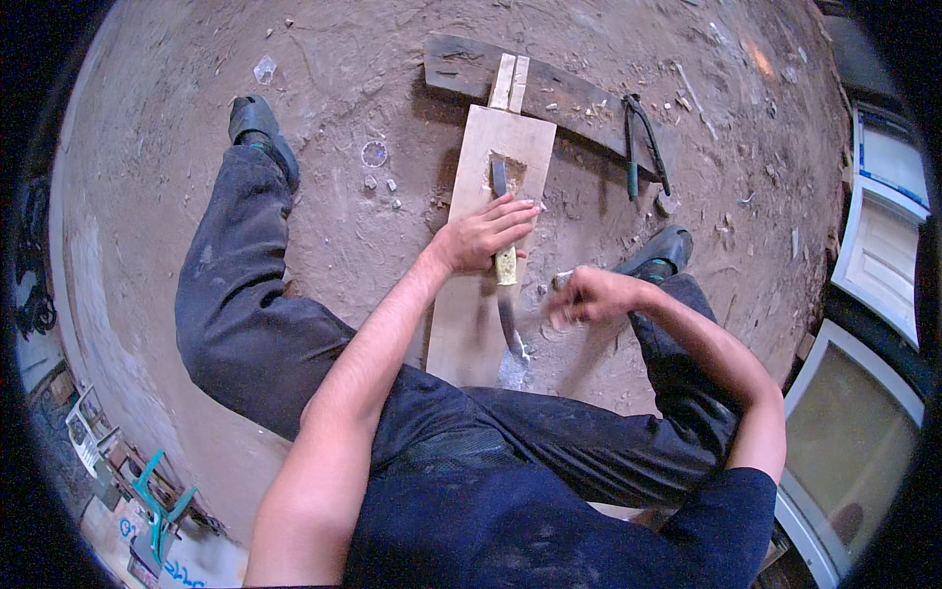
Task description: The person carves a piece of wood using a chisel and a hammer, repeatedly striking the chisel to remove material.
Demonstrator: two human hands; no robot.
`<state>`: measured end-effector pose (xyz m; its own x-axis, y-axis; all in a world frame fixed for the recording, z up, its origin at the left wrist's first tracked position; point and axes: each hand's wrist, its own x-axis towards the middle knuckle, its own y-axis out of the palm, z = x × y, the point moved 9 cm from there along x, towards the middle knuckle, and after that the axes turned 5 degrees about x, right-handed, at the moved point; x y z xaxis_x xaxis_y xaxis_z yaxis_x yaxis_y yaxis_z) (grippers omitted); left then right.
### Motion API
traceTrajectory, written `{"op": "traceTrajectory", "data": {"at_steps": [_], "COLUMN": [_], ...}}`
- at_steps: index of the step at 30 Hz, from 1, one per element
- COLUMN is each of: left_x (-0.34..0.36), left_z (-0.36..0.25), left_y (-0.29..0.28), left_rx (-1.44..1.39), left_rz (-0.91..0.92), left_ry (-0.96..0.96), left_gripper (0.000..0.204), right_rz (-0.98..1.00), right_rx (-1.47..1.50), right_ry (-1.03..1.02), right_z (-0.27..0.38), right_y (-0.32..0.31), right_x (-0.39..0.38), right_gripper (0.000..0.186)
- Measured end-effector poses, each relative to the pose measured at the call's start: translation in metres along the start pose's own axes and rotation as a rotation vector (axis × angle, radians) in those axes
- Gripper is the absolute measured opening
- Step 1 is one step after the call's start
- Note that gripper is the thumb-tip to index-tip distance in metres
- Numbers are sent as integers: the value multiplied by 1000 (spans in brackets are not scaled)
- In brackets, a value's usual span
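Note:
A pale wooden board (461, 304) runs lengthways between the person's legs, with a rough cut-out recess (516, 167) near its far end. My left hand (486, 233) lies over a chisel-like tool, its fingers round it. The tool's flat grey blade (498, 177) points into the recess, and its worn yellow handle (506, 267) shows below my fingers. A curved greyish piece (508, 324) continues toward me from the handle. My right hand (589, 297) is off the board's right side, bent and smeared by motion; what it holds, if anything, is unclear.
A dark plank (569, 98) crosses beneath the board's far end, with pale strips (508, 83) and green-handled pincers (643, 147) on it. My legs (235, 255) flank the board. White-framed panels (854, 412) stand at the right; a green plastic chair (162, 491) is at lower left.

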<state>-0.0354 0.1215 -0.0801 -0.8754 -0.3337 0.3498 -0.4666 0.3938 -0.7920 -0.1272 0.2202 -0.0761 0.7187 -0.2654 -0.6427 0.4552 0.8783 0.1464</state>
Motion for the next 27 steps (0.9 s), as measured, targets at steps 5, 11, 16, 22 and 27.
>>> {"op": "traceTrajectory", "data": {"at_steps": [5,11,16,22,27], "left_x": [3,2,3,4,0], "left_z": [-2,-1,-2,-1,2], "left_y": [3,4,3,3,3], "left_rx": [-21,-1,-16,-31,-19], "left_rz": [-10,-14,-8,-12,-8], "left_ry": [24,19,7,14,-12], "left_gripper": [41,43,43,44,44], "right_rz": [118,41,260,170,-13], "right_rx": [-32,-74,124,-15,77], "right_ry": [-187,30,-177,-91,110], "right_z": [7,8,11,6,-3], "right_y": [20,-4,24,14,-7], "right_x": [1,-2,-6,-4,-3], "right_gripper": [19,31,33,29,37]}}
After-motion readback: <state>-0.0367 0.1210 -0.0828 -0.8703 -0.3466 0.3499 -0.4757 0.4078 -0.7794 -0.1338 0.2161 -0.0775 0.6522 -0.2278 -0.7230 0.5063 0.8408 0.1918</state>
